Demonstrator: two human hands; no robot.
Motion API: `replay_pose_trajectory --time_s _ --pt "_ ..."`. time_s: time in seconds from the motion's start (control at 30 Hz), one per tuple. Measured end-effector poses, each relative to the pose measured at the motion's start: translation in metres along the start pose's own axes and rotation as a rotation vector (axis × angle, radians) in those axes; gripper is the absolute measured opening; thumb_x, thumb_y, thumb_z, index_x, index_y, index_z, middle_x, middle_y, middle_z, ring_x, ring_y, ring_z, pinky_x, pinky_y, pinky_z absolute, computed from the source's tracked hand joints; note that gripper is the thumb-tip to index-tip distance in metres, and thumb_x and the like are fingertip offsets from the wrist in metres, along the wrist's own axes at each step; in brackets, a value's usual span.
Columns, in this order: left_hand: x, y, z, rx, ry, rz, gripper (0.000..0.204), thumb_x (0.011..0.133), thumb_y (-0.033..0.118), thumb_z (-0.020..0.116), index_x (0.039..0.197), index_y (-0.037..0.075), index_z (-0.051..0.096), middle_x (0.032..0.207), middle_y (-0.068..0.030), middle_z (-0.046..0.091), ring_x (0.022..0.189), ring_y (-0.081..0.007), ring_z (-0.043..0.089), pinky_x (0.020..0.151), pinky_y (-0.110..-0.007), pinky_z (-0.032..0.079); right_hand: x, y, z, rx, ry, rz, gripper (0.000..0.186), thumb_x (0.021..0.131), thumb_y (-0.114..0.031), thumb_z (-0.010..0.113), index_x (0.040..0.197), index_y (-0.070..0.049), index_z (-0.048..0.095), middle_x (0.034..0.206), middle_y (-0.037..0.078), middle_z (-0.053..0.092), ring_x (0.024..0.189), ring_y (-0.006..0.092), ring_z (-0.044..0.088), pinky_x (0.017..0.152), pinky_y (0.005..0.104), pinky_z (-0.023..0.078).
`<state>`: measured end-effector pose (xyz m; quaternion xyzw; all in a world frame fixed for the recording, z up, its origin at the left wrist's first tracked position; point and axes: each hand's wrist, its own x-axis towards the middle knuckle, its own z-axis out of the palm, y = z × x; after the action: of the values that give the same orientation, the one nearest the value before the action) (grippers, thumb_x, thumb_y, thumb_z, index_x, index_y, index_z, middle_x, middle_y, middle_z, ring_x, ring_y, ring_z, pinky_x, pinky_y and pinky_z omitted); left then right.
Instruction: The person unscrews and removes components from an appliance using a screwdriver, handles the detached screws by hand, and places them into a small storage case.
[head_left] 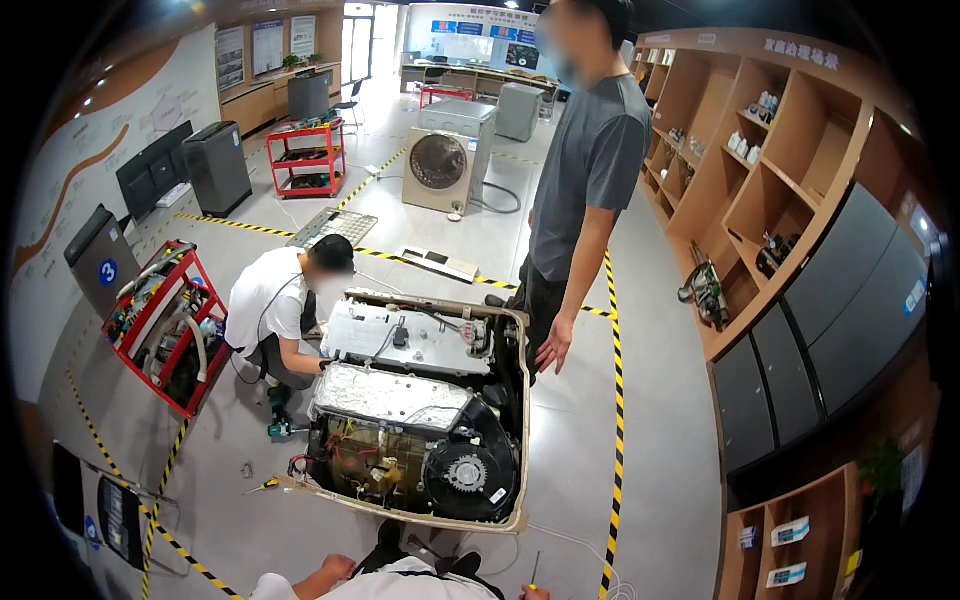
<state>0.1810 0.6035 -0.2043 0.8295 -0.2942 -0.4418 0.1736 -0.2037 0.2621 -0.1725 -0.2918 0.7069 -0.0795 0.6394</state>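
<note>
My left hand [340,567] is low in the picture near my body, its fingers curled with nothing visible in them. At the lower edge my right hand [535,593] grips a screwdriver [536,569], its thin shaft pointing up. Ahead of both hands, and touched by neither, stands a large opened appliance [524,420] with a pale casing. Inside it are a silver metal cover [400,335], a foil-like panel [390,392], coloured wires and a round black housing [468,473] with a toothed grey centre.
A person in white [268,300] crouches at the appliance's left side, a hand at its edge. Another person [590,170] stands at its right. A drill [281,415] and a yellow screwdriver [262,486] lie on the floor. Red tool carts [190,405] and a washing machine [445,165] stand beyond.
</note>
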Motion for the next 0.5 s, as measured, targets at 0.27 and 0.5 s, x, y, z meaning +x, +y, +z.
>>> replay_pose_trajectory --time_s 0.27,0.5 --pt "0.005 0.084 -0.071 -0.611 0.084 -0.318 0.019 0.081 0.011 0.052 0.083 -0.001 0.066 0.066 -0.0077 0.063 0.052 -0.0157 0.058 0.049 -0.027 0.049 -0.010 -0.004 0.042 -0.395 -0.074 -0.104 0.035 0.085 -0.035 0.054 0.081 -0.001 0.060 0.066 0.010 0.057 0.058 0.0178 0.045 0.053 0.0417 0.038" --pt "0.000 0.073 -0.073 -0.561 0.090 -0.417 0.022 0.082 0.011 0.051 0.090 -0.002 0.067 0.071 -0.0101 0.065 0.053 -0.0162 0.058 0.049 -0.028 0.049 -0.022 -0.013 0.053 -0.584 -0.052 -0.187 0.040 0.086 -0.034 0.053 0.097 0.003 0.062 0.082 0.014 0.062 0.072 0.0223 0.053 0.064 0.0432 0.043"
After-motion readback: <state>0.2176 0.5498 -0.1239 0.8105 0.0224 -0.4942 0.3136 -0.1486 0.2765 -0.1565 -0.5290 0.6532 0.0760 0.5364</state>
